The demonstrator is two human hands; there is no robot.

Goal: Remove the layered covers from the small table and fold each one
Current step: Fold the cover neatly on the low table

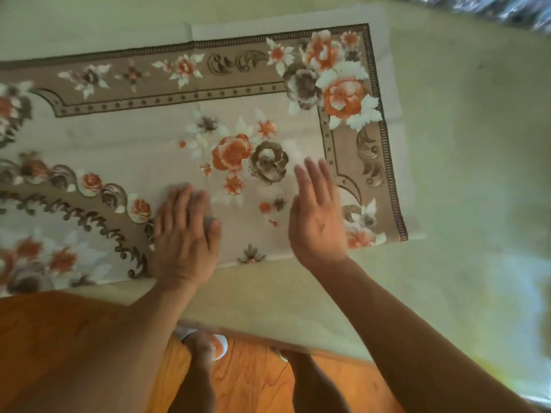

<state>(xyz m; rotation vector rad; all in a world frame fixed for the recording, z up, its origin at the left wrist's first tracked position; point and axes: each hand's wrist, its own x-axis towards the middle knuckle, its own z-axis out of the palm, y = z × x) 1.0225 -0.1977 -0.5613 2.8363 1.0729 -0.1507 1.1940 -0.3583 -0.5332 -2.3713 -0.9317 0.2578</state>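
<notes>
Left hand (185,234) pressed flat on floral cover (125,138) spread over pale surface (447,144), fingers straight and together; right hand (317,216) open just above it, fingers loosely apart

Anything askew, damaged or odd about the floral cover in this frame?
No damage shows. The floral cover lies flat but skewed to the surface's near edge, with a plain underside layer sticking out past its top and right borders. The left hand rests on it.
</notes>
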